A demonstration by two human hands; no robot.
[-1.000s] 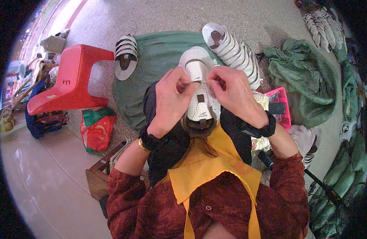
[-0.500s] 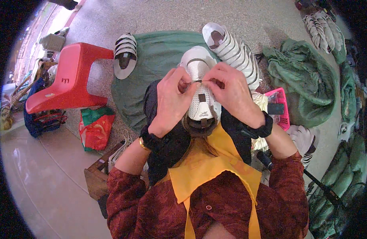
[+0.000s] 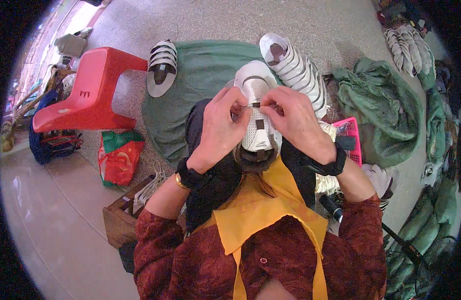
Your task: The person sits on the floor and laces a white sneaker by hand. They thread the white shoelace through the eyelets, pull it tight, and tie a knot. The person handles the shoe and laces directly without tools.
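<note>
A white shoe upper (image 3: 259, 82) with a mesh tongue lies lengthwise on my lap, its dark-lined heel opening toward me. Both hands meet over its middle, at a small dark strip (image 3: 256, 105) across the tongue. My left hand (image 3: 221, 125) is closed in a pinch at the strip's left end. From the other side my right hand (image 3: 296, 117) pinches at its right end. Whatever thin thing lies between the fingertips is too small to make out. A second dark patch (image 3: 260, 124) shows on the tongue below the fingers.
A green cloth (image 3: 200, 75) spreads on the floor ahead, with stacked white shoe uppers (image 3: 160, 75) at left and a longer stack (image 3: 295, 70) at right. Around me are a red chair (image 3: 85, 92), a wooden box with white cords (image 3: 120, 215), a pink basket (image 3: 354, 150) and a green sack (image 3: 380, 110).
The view has shifted slightly. Both hands remain pinched at the tongue's middle; the fingertips are a little farther apart, and more of the dark strip shows between them.
</note>
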